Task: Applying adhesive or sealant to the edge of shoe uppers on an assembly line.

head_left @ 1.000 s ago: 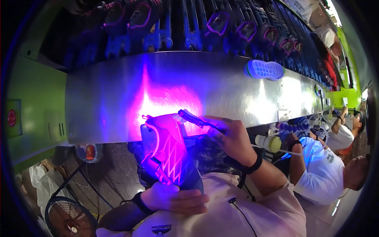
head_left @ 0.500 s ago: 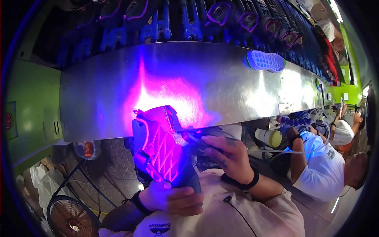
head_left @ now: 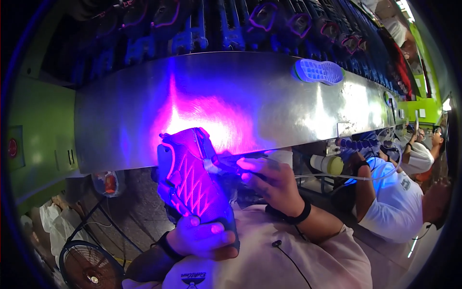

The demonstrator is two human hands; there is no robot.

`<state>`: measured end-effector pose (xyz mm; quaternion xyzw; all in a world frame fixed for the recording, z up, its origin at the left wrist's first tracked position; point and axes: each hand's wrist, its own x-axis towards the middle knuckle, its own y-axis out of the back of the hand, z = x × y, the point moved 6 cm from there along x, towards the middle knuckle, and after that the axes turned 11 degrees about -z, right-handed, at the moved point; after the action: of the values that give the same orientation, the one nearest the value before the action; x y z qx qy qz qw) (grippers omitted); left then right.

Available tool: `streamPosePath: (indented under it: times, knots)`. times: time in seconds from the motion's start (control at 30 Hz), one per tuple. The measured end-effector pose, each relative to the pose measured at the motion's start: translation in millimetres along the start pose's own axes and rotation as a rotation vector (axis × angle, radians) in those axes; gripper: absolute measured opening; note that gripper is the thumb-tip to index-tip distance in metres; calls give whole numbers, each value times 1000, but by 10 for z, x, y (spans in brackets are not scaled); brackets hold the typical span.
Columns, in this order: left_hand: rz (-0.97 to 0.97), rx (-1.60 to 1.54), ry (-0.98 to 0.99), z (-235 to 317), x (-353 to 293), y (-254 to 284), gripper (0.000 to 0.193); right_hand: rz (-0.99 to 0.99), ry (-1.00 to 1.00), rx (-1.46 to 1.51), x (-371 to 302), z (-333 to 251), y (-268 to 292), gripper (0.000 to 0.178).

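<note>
A shoe upper (head_left: pixel 192 185) with crisscross lines glows magenta and violet under a strong purple light. My left hand (head_left: pixel 204 238) is closed round its lower end and holds it tilted at the bench's near edge. My right hand (head_left: pixel 276 185) pinches a slim brush-like tool (head_left: pixel 226 167). The tool's pale tip meets the right side of the shoe upper near its collar. Glare and shadow blur the tool's exact shape.
Behind the shoe runs a metal bench (head_left: pixel 274 106) with a pale shoe sole (head_left: pixel 318 72) on it. Racks (head_left: pixel 231 29) with shoe parts line the far side. A fan (head_left: pixel 91 265) stands lower left. At the right sit co-workers and a cream-lidded container (head_left: pixel 333 164).
The shoe upper and my left hand have shifted slightly left. My right hand has moved a little left too, and the tool's tip remains at the shoe's right side.
</note>
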<state>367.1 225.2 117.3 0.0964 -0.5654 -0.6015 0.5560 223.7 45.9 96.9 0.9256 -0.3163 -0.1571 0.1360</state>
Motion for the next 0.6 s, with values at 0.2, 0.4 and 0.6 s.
streamPosePath:
  times: [0.2,0.4,0.6]
  knots:
    - [12,76,50,28,28,-35,79,-22,48,163,-269,-101,87,34]
    - [38,147,62,-13,105,-141,97,-22,61,161,-442,-297,242,35]
    - [-93,157,221,-21,298,-49,112,-11,52,76,-554,-509,429,37]
